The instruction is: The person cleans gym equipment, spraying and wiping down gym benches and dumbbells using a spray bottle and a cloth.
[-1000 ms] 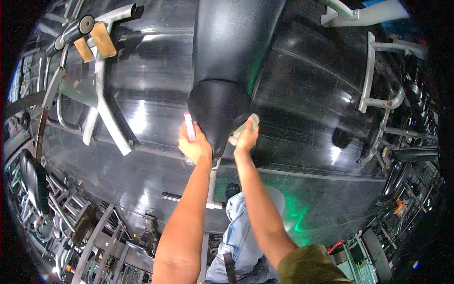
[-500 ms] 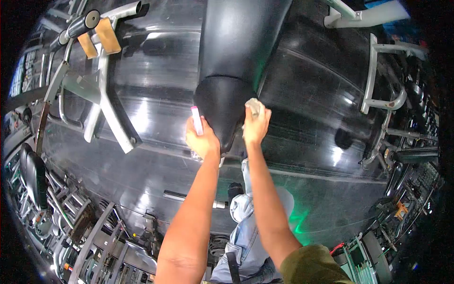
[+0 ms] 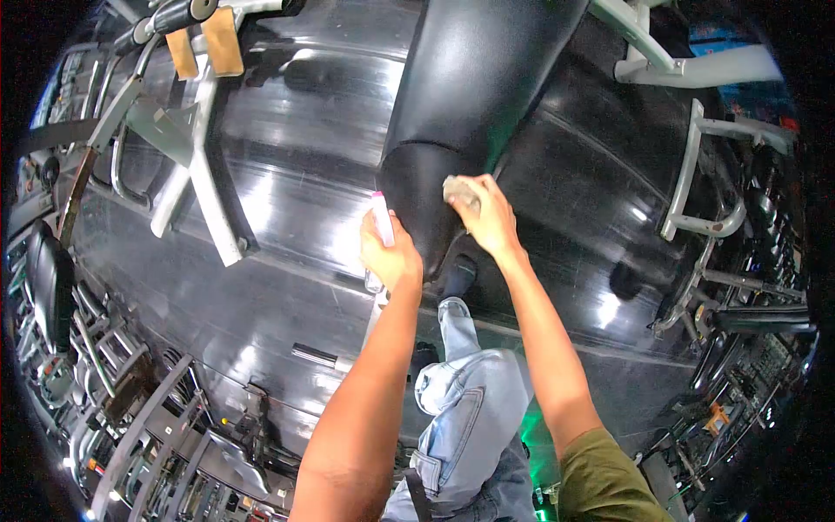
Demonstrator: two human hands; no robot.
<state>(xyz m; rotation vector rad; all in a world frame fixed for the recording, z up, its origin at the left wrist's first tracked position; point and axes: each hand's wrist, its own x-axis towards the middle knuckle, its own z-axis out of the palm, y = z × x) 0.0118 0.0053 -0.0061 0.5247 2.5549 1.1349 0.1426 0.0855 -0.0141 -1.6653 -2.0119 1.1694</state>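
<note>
My left hand (image 3: 391,256) is closed around a spray bottle (image 3: 382,217) with a white head and a pink tip; a clear part shows below the fingers. It is beside the left edge of a black padded bench (image 3: 474,83), at the narrow near end. My right hand (image 3: 490,217) grips a crumpled pale cloth (image 3: 461,190) over the right side of that narrow end. Whether the cloth presses on the padding I cannot tell.
A white metal frame with tan pads (image 3: 223,42) stands to the left. More white frames (image 3: 687,170) are on the right. A short bar (image 3: 315,355) sticks out near my jeans-clad leg (image 3: 470,391). Gym machines crowd the lower left.
My right hand has shifted with the cloth from the bench's right edge inward over the padding. My left hand keeps its hold on the bottle. The view has turned slightly, and my foot now shows.
</note>
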